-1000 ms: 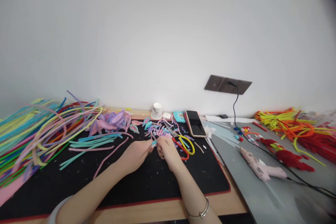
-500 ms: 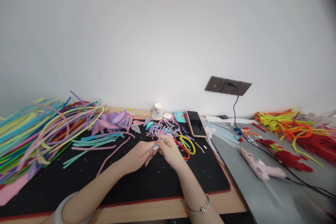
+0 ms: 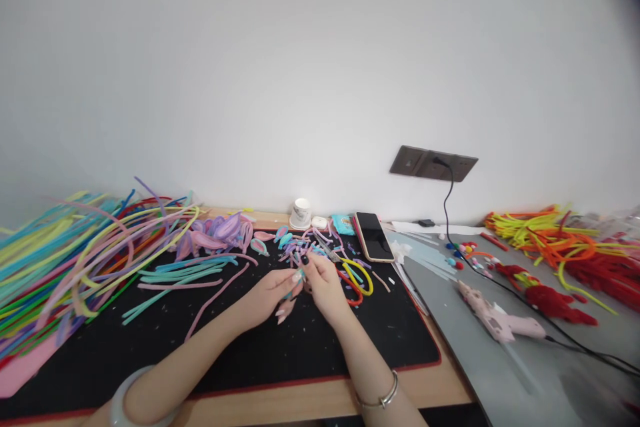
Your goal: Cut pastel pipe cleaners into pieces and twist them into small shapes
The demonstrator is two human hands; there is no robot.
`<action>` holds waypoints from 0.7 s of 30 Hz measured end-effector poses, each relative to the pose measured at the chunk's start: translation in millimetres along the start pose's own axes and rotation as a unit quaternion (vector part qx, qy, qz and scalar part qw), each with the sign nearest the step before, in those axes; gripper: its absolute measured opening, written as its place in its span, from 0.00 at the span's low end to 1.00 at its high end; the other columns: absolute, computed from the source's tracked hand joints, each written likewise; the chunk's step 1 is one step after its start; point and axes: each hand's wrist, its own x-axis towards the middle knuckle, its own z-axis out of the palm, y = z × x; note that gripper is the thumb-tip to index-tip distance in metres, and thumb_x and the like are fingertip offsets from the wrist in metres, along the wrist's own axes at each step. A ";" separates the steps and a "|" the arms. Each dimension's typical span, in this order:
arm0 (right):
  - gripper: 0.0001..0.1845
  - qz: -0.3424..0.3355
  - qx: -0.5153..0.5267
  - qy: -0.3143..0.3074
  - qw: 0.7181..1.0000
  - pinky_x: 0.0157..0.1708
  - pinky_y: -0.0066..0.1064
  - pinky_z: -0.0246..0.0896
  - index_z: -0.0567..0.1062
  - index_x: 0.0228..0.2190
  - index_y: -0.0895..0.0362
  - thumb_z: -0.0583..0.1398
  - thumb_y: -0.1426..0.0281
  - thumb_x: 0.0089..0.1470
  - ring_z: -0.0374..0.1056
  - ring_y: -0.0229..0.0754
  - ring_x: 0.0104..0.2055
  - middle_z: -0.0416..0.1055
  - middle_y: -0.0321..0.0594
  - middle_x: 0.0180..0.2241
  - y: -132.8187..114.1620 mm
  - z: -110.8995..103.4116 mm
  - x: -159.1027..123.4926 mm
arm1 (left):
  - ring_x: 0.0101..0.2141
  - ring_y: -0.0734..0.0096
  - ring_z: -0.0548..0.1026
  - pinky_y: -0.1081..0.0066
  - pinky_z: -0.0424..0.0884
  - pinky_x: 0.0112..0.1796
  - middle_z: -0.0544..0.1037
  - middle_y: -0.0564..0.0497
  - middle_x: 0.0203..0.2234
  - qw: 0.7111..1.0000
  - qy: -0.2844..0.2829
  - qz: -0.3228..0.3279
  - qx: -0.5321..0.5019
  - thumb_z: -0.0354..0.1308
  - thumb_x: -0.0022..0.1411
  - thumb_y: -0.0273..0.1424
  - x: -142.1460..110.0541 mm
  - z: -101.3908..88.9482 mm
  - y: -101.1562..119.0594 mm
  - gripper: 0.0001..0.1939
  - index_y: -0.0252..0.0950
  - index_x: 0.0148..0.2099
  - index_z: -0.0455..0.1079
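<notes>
My left hand (image 3: 273,290) and my right hand (image 3: 324,285) meet over the black mat. Between their pinched fingertips is a small teal pipe cleaner piece (image 3: 301,275), mostly hidden by the fingers. Just behind the hands lies a heap of short cut pipe cleaner pieces (image 3: 296,252) in purple, pink and blue. Scissors with yellow and red handles (image 3: 363,275) rest right beside my right hand. Left of my left hand are teal pipe cleaners (image 3: 185,273) and a long pink pipe cleaner (image 3: 215,300).
Looped pink and purple pipe cleaner shapes (image 3: 220,232) are piled behind, near a large multicoloured bundle (image 3: 90,247). A white cup (image 3: 301,212) and a phone (image 3: 374,237) stand along the back. On the grey table at right lie a pink glue gun (image 3: 495,317) with its cord and red pipe cleaners (image 3: 605,277).
My fingers have shifted around the teal piece; the right hand's dark thumbnail now shows, and lower left-hand fingers reach farther down. The other things stay in place.
</notes>
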 end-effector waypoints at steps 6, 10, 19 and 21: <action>0.23 0.172 0.073 -0.037 0.982 0.12 0.24 0.29 0.58 0.15 0.57 0.48 0.55 0.52 0.41 0.28 0.12 0.49 0.29 0.12 18.4 -3.3 4.4 | 0.26 0.71 0.68 0.74 0.57 0.28 0.70 0.51 0.23 0.851 0.076 0.104 0.509 0.39 0.63 0.31 -0.9 -12.1 2.3 0.13 0.34 0.29 0.61; 0.16 0.152 0.070 -0.050 0.985 0.13 0.23 0.29 0.56 0.16 0.57 0.53 0.65 0.48 0.37 0.27 0.12 0.45 0.25 0.11 14.8 -1.4 4.0 | 0.27 0.68 0.69 0.73 0.57 0.28 0.71 0.48 0.25 0.795 0.067 0.088 0.596 0.39 0.62 0.27 0.4 -15.6 -0.1 0.12 0.34 0.31 0.62; 0.18 0.060 0.105 -0.036 0.992 0.16 0.24 0.34 0.54 0.16 0.57 0.56 0.62 0.47 0.40 0.28 0.15 0.47 0.26 0.12 8.0 3.6 3.3 | 0.13 0.79 0.58 0.78 0.56 0.17 0.58 0.59 0.11 0.997 0.003 0.013 0.081 0.41 0.62 0.42 1.0 -6.3 1.0 0.18 0.35 0.26 0.57; 0.18 0.047 0.113 -0.032 0.992 0.17 0.25 0.35 0.55 0.17 0.57 0.56 0.61 0.48 0.40 0.28 0.15 0.46 0.26 0.13 5.7 6.0 1.5 | 0.10 0.81 0.54 0.79 0.54 0.14 0.56 0.60 0.09 0.997 -0.035 -0.013 -0.066 0.44 0.61 0.42 1.2 -4.9 -0.5 0.17 0.35 0.26 0.57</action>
